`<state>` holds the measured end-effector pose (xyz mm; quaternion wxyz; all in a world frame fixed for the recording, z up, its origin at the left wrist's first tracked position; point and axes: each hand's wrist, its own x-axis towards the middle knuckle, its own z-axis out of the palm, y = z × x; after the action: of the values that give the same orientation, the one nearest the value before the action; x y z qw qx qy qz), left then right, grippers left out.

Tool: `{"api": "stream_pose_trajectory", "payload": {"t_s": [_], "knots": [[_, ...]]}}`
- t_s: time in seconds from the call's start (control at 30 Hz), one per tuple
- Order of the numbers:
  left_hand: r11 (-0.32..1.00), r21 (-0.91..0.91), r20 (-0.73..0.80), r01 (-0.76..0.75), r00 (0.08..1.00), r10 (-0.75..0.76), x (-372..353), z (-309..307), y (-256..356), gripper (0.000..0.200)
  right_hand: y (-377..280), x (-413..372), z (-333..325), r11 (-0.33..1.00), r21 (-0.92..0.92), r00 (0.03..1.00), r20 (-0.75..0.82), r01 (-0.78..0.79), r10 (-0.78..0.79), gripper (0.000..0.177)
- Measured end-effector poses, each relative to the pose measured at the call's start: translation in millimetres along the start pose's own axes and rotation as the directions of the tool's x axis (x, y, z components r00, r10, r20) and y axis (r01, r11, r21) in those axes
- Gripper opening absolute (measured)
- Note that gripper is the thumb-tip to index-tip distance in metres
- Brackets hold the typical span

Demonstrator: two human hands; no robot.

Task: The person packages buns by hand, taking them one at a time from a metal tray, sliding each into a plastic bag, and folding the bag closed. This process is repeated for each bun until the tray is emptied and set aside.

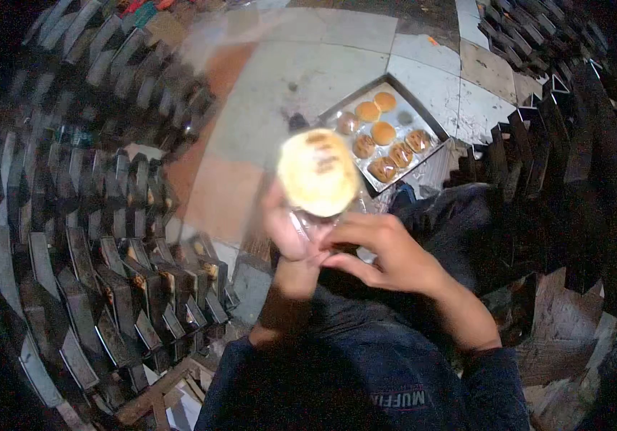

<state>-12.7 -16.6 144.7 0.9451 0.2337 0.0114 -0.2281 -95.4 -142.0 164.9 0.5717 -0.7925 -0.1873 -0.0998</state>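
A pale round cake (319, 172) with brown marks on top rests on my left hand (288, 228), whose fingers curl beneath and behind it. Clear plastic wrap (307, 224) shows at the cake's near side. My right hand (393, 251) is bent in toward the plastic with thumb and fingers drawn together at its edge, close to my left wrist. Just beyond, a metal tray (420, 105) holds several round cakes: plain golden ones (383, 133) and darker topped ones (400, 154), some with shiny plastic over them.
Stacks of dark metal baking tins (107, 273) rise on the left, and more dark tins (531, 158) stand on the right. The tray lies on a worn tiled floor (301, 79). A wooden piece (563, 323) is at lower right.
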Motion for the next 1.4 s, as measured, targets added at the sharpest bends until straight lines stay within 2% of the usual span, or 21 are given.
{"api": "stream_pose_trajectory", "payload": {"t_s": [0.1, 0.2, 0.27, 0.33, 0.37, 0.47, 0.53, 0.57, 0.6, 0.67, 0.77, 0.8, 0.83, 0.9, 0.93, 1.03, 1.2, 1.27, 1.3, 1.33, 1.4], "knots": [[0.98, 0.185, -0.169, 0.073, 0.985, -0.041, 6.5, -4.4, -1.5, 0.058, -1.1, 0.6, 3.4, 0.997, -0.06, 0.976, 0.209, -0.047, 0.059, 0.015], [0.977, -0.013, 0.044, 0.213, 0.976, -0.212, 13.3, -30.0, 26.6, 0.068, -24.3, -8.1, -15.0, 0.909, 0.409, 0.862, 0.426, 0.086, -0.273, 0.012], [0.961, -0.098, 0.166, 0.259, 0.956, -0.241, 15.0, -38.9, 36.7, 0.07, -3.1, -9.0, -25.8, 0.955, 0.296, 0.898, 0.425, -0.018, -0.114, 0.014], [0.979, -0.023, -0.081, 0.203, 0.976, -0.204, 13.1, -45.4, 33.5, 0.07, 26.2, -14.0, -25.5, 0.966, 0.058, 0.919, 0.325, -0.254, 0.222, 0.016], [0.979, 0.036, -0.244, 0.202, 0.951, -0.187, 11.3, -52.1, 24.9, 0.068, 34.9, -16.0, -6.9, 0.874, -0.391, 0.953, -0.201, -0.289, 0.225, 0.015], [0.956, -0.08, -0.01, 0.283, 0.959, -0.285, -22.7, -22.3, -5.3, 0.06, 30.1, -4.7, -2.7, 0.937, -0.343, 0.893, -0.398, 0.07, -0.213, 0.019], [0.934, 0.33, 0.107, 0.136, 0.978, -0.18, -43.3, -38.0, -22.7, 0.058, 20.4, -2.7, -2.8, 0.937, -0.323, 0.821, -0.493, 0.133, -0.287, 0.013], [0.93, 0.322, -0.285, 0.179, 0.955, -0.085, -45.2, -62.0, -39.7, 0.056, 23.4, -3.6, 0.2, 0.976, -0.207, 0.797, -0.579, 0.062, -0.173, 0.011], [0.759, 0.647, -0.169, -0.073, 0.957, 0.236, -39.1, -64.7, -43.5, 0.052, 28.4, -4.3, 4.8, 0.997, -0.081, 0.763, -0.644, 0.002, -0.054, 0.009], [0.672, 0.651, 0.151, -0.353, 0.928, 0.341, -40.4, -63.4, -27.2, 0.043, 33.9, -1.3, 11.8, 0.991, 0.132, 0.72, -0.687, -0.017, 0.104, 0.005], [-0.303, 0.835, 0.55, -0.46, 0.677, 0.489, -36.8, -75.2, 15.3, 0.026, 21.1, 3.4, 3.0, 0.95, 0.266, 0.823, -0.494, -0.165, 0.281, 0.009], [-0.512, 0.705, 0.707, -0.491, 0.541, 0.455, -31.1, -77.9, 28.3, 0.024, 13.4, 12.5, -10.2, 0.989, -0.092, 0.892, -0.448, -0.117, 0.063, 0.014], [-0.514, 0.71, 0.702, -0.481, 0.545, 0.459, -32.6, -74.1, 30.8, 0.024, 10.0, 19.5, -13.5, 0.967, -0.252, 0.895, -0.435, -0.022, -0.093, 0.015], [0.091, 0.836, 0.343, -0.541, 0.645, 0.683, -35.6, -66.8, 33.6, 0.017, 34.8, 18.5, -0.5, 0.904, -0.401, 0.824, -0.456, 0.147, -0.336, 0.017], [0.094, 0.839, 0.333, -0.536, 0.642, 0.69, -28.8, -75.2, 36.0, 0.017, 62.8, 16.5, 12.8, 0.92, -0.392, 0.858, -0.464, 0.026, -0.222, 0.013], [-0.635, 0.659, 0.732, -0.404, 0.538, 0.418, 5.2, -176.9, 58.6, 0.007, 119.6, 21.3, 36.3, 0.99, -0.071, 0.896, -0.436, -0.124, 0.081, 0.01], [-0.456, 0.793, 0.603, -0.404, 0.624, 0.497, -11.2, -171.2, 43.6, 0.007, 121.9, 21.5, 43.9, 0.992, -0.126, 0.902, -0.43, -0.013, -0.042, 0.012], [-0.198, 0.737, 0.628, -0.646, 0.547, 0.554, 3.4, -185.0, 35.6, 0.014, 121.3, 33.2, 46.0, 0.974, -0.224, 0.896, -0.44, -0.04, -0.064, 0.012], [-0.585, 0.688, 0.676, -0.429, 0.673, 0.302, 6.8, -186.9, 37.5, 0.025, 123.2, 45.8, 50.5, 0.968, -0.251, 0.898, -0.421, 0.017, -0.125, 0.011], [-0.58, 0.696, 0.667, -0.424, 0.681, 0.302, 8.6, -185.3, 35.9, 0.025, 126.8, 56.4, 53.5, 0.959, -0.274, 0.897, -0.403, 0.073, -0.183, 0.009], [-0.015, 0.997, 0.067, -0.073, 0.805, 0.59, 25.7, -136.1, 38.6, 0.024, 142.7, 78.8, 51.8, 0.906, -0.422, 0.85, -0.46, 0.045, -0.257, 0.016]]}}
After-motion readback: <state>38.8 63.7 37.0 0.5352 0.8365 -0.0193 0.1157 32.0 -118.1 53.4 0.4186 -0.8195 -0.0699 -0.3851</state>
